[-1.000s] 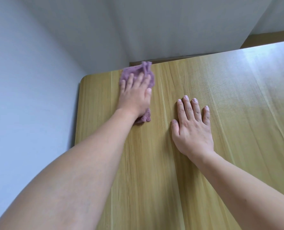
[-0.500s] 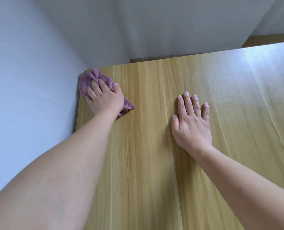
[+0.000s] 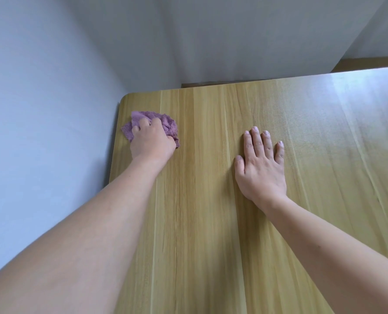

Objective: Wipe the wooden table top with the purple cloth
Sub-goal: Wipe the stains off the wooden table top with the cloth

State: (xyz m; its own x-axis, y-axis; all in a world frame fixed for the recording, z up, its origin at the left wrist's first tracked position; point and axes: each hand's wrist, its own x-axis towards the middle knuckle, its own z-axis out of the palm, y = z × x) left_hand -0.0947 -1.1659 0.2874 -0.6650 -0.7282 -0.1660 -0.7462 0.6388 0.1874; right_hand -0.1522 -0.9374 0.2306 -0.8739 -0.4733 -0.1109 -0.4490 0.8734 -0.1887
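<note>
Near rounded table (image 3: 206, 223) corner: left hand (image 3: 151, 141) grips bunched nubby purple cloth (image 3: 165, 123); right hand (image 3: 262, 171) flat, fingers straight.

The picture is bright with soft, even daylight, and a pale glare lies on the table top (image 3: 358, 98) in the upper right of the frame. Shadows are weak, only a dim one along the table's left edge. Lines bend near the edges from the wide lens, and focus is sharp.

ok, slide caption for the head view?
Left hand grips purple cloth near the wooden table's left edge; right hand rests flat.
</note>
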